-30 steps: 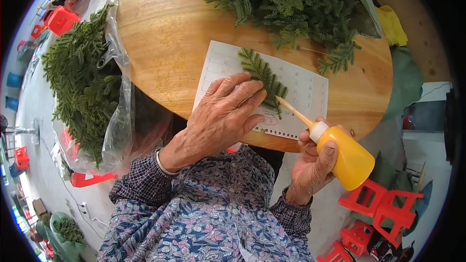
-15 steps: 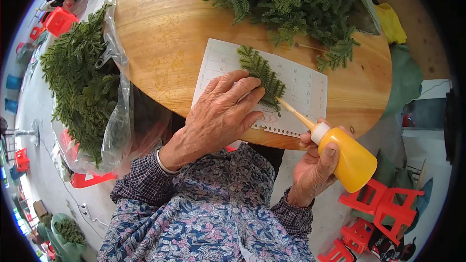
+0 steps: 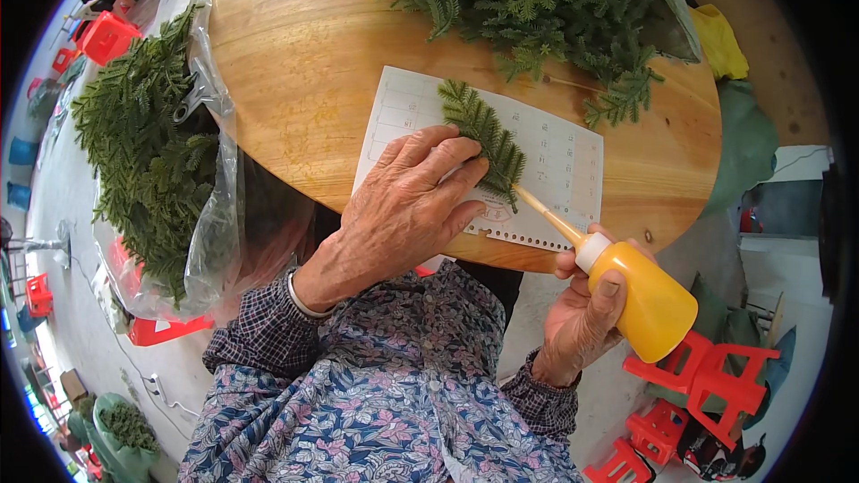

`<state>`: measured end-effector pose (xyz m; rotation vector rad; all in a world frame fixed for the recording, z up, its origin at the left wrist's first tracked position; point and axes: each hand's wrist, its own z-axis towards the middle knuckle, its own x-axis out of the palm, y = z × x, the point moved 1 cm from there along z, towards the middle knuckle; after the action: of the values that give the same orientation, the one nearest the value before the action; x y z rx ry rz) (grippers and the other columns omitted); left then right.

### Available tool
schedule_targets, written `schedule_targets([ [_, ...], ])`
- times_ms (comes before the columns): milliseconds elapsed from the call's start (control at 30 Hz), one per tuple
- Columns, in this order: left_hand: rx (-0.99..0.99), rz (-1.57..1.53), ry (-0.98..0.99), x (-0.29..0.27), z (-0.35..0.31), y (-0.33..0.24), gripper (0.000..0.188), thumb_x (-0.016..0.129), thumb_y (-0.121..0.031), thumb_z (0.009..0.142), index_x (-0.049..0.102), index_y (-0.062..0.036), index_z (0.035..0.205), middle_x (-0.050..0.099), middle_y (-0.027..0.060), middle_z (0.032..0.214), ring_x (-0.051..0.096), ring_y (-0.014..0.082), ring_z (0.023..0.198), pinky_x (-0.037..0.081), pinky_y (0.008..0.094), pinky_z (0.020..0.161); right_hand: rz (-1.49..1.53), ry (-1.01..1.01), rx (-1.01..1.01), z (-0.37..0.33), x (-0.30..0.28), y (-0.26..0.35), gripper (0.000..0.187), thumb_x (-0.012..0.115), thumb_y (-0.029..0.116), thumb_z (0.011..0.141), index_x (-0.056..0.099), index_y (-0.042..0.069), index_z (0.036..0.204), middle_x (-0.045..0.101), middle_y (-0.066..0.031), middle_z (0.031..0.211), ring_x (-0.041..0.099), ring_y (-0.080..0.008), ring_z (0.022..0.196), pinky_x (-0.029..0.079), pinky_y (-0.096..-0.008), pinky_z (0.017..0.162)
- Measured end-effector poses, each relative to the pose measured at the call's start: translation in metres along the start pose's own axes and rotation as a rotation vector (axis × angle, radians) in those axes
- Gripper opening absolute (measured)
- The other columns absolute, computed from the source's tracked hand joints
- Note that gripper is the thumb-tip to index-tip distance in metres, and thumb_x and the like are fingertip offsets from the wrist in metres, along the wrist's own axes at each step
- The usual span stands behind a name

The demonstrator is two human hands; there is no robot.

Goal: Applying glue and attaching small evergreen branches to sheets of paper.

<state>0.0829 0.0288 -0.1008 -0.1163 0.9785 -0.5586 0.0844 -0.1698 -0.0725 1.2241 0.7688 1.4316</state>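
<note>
A short green fir sprig [image 3: 492, 139], apparently artificial, lies aslant on a white printed sheet [image 3: 573, 156]. My left hand [image 3: 407, 188] holds it down, the fingertips pressed on its left edge and the thumb apart, resting on the paper. In my right hand [image 3: 582, 317] is a yellow squeeze bottle [image 3: 646, 297] with a white collar and a long thin nozzle. Fingers and thumb wrap round the bottle near its collar. The nozzle tip touches or nearly touches the sprig's lower right side; whether anything flows from it is too small to tell.
Beneath the sheet is a round wooden table [image 3: 295, 63]. A big heap of fir branches [image 3: 528, 4] spills from a bag at the far side. To the left, a clear plastic bag [image 3: 215, 241] holds more branches [image 3: 148, 152]. Red stools [image 3: 725, 385] stand on the floor at lower right.
The bottle and my right hand have shifted very slightly down and to the right, the nozzle tip staying by the sprig. My left hand keeps its place on the sprig.
</note>
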Motion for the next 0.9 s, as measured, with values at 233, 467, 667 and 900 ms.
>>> schedule_targets([
  [233,0.005,0.013,-0.002,0.002,-0.005,0.003,0.037,0.069,-0.018,0.075,0.059,-0.0058,0.109,0.05,0.0056,0.117,0.048,0.0241,0.115,0.041,0.0355,0.095,-0.025,-0.029,0.004,-0.008,-0.006,-0.008,0.049,0.067,0.023,0.08,0.041,0.007,0.12,0.06,-0.0233,0.107,0.061,-0.0244,0.068,0.052,-0.0259,0.054],
  [467,0.007,0.013,-0.018,0.004,-0.008,0.004,0.035,0.069,-0.018,0.075,0.06,-0.0065,0.107,0.051,0.0049,0.116,0.048,0.023,0.114,0.042,0.0348,0.094,-0.018,-0.053,-0.002,-0.014,-0.009,-0.011,0.049,0.066,0.025,0.081,0.042,0.007,0.119,0.06,-0.0228,0.106,0.06,-0.0239,0.065,0.052,-0.0251,0.054],
  [667,-0.001,0.018,-0.031,0.003,-0.006,0.002,0.033,0.069,-0.017,0.076,0.061,-0.0072,0.106,0.052,0.0045,0.115,0.049,0.0225,0.113,0.043,0.0344,0.093,-0.021,-0.057,-0.009,-0.015,-0.013,-0.009,0.049,0.066,0.026,0.081,0.042,0.007,0.119,0.061,-0.0227,0.105,0.06,-0.0236,0.062,0.051,-0.0251,0.054],
  [900,0.004,0.03,-0.038,0.004,-0.004,0.0,0.03,0.068,-0.017,0.077,0.062,-0.0072,0.104,0.053,0.0044,0.114,0.05,0.0225,0.112,0.043,0.0344,0.092,0.002,-0.08,0.01,-0.02,-0.02,-0.009,0.05,0.066,0.027,0.081,0.042,0.008,0.12,0.061,-0.0227,0.105,0.06,-0.0236,0.062,0.05,-0.0258,0.054],
])
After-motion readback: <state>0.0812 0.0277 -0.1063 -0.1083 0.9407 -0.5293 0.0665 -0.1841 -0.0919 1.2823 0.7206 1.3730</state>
